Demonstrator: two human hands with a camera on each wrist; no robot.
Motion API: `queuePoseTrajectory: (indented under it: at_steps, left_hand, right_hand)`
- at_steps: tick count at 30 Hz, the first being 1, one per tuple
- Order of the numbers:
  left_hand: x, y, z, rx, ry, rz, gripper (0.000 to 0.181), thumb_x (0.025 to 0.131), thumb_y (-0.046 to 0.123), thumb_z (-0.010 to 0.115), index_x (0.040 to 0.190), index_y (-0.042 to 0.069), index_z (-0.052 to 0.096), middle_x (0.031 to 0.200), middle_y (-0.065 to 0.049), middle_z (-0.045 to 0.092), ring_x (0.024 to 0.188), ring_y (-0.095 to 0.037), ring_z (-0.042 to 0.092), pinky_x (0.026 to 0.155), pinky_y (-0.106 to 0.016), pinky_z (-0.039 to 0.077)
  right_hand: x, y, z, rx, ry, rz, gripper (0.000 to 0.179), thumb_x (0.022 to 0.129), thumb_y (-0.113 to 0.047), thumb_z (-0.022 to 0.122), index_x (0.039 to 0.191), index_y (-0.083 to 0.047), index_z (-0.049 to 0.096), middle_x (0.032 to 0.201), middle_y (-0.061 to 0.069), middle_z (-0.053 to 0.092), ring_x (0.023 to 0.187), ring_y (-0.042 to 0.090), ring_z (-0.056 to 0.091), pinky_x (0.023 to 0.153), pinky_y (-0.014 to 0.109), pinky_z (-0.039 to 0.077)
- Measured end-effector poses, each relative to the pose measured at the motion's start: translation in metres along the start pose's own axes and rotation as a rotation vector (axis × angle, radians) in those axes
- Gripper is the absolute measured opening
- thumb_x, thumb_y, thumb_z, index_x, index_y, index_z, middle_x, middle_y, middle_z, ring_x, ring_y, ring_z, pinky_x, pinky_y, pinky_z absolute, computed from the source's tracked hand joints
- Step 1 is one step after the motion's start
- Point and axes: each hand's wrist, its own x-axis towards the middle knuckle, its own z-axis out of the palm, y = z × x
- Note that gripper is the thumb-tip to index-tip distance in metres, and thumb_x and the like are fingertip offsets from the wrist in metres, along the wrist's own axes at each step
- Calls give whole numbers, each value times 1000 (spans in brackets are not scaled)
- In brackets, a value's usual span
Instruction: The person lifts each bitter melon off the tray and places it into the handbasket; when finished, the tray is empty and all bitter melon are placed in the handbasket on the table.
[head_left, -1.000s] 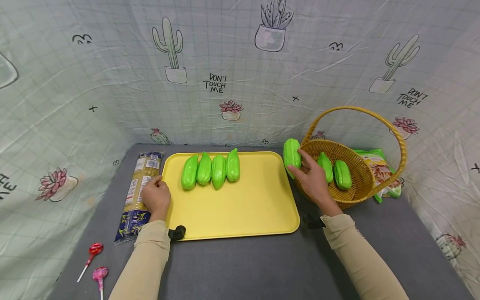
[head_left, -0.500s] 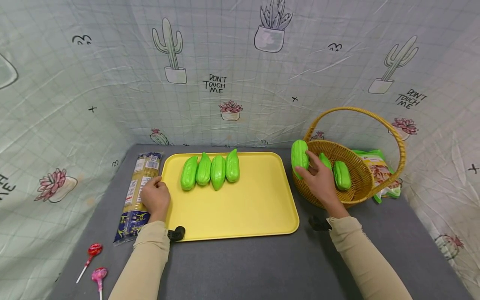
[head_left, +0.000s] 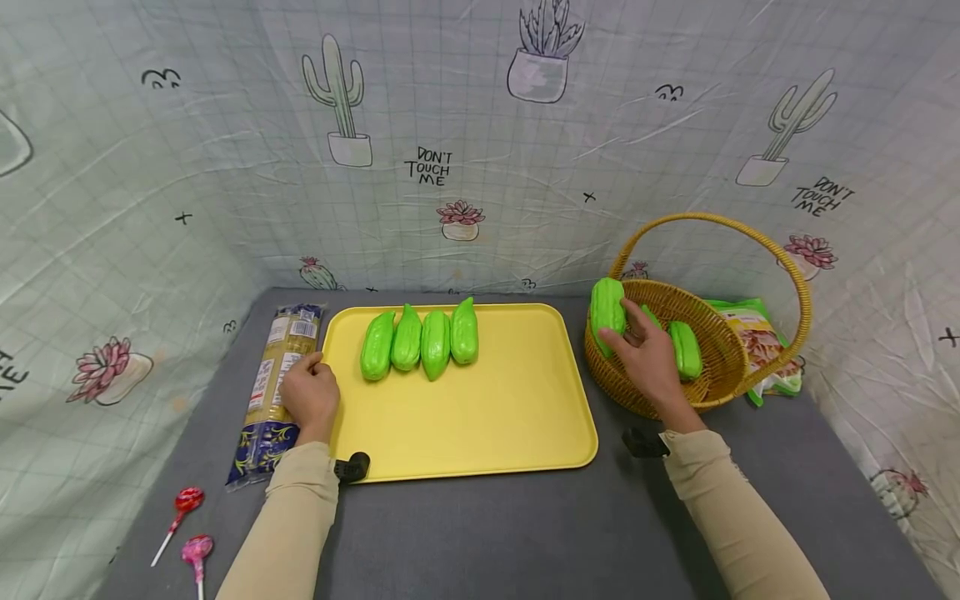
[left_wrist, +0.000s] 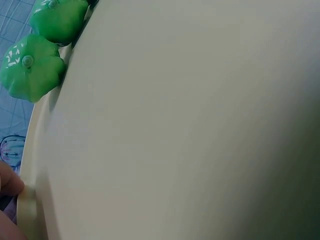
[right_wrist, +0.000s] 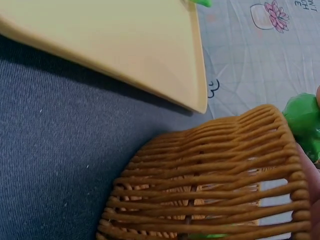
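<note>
My right hand (head_left: 651, 360) holds a ridged green gourd (head_left: 607, 310) between thumb and fingers, over the left rim of the wicker basket (head_left: 617, 385). Two more gourds lie inside this basket: one (head_left: 686, 350) shows well, the other is mostly hidden behind my hand. Fingers curled, my left hand (head_left: 311, 395) grips the left edge of the yellow tray (head_left: 480, 425); in the left wrist view a fingertip (left_wrist: 11, 181) is against its rim. Several gourds (head_left: 436, 343) stand in a row at the tray's back left. At the right wrist view's edge, the held gourd (right_wrist: 303, 120) is partly cut off.
A long pack of pasta (head_left: 272, 387) lies left of the tray, next to my left hand. Red (head_left: 187, 500) and pink (head_left: 197, 548) lollipops lie at the front left. Behind the basket, to its right, is a green food packet (head_left: 761, 342). A patterned cloth (head_left: 495, 225) hangs behind.
My right hand has carried the gourd rightward, from beside the tray's back right corner to over the basket's left rim. The left hand and tray have stayed in place.
</note>
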Motion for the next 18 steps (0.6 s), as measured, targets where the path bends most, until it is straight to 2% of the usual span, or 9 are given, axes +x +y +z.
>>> queuePoseTrajectory:
  at_steps: [9,18]
  left_hand:
    - [0,0,0,-8,7,8,35,102,7,46,125,-3,70,126,-26,69,116,-46,62,102,-57,49]
    - [1,0,1,-4,-3,-4,35,102,8,46,126,-2,70,127,-26,68,118,-46,61,103,-58,49]
  right_hand:
    - [3,9,-4,-40,10,39,78,100,-33,65,162,-7,26,166,22,28,152,42,33,115,53,43]
    - [8,11,-8,-110,-7,69,79,100,-36,64,162,-7,25,166,24,28,149,44,36,113,55,45]
